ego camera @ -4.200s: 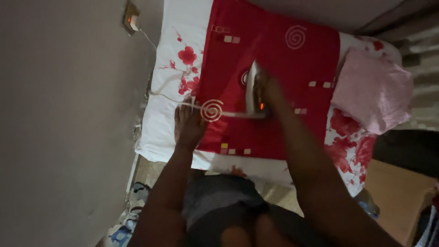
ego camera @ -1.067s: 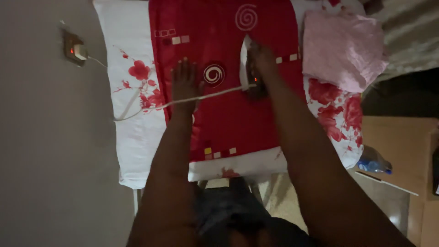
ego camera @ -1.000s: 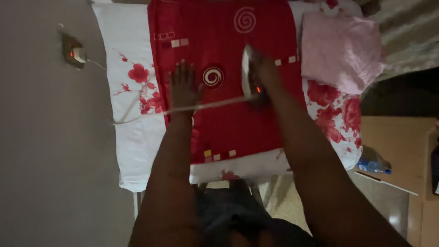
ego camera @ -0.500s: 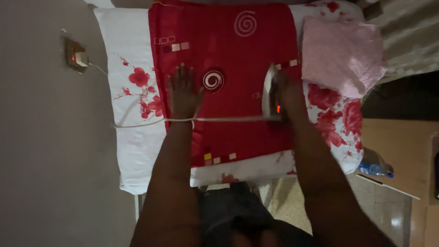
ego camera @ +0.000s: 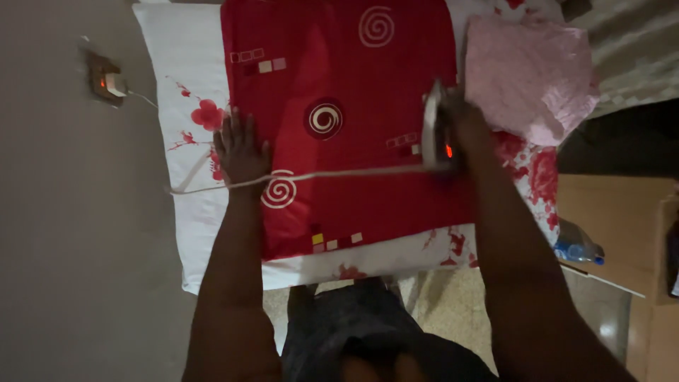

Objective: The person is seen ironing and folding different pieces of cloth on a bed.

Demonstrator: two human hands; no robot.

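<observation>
Iron [ego camera: 433,127]: sits on the red cloth's right edge, small red light glowing, just beside the pink cloth.
Right hand [ego camera: 463,120]: wrapped tight round the iron's handle.
Left hand [ego camera: 240,150]: fingers spread, pressed flat on the red cloth's left edge.
Red cloth [ego camera: 353,92]: laid flat over the floral sheet [ego camera: 184,92].
Cord [ego camera: 339,172]: runs from the iron leftward, crossing the left wrist.
Pink cloth [ego camera: 527,74]: bunched at right.

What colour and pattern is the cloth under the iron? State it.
Red cloth with white spirals and small squares; head view.
</observation>
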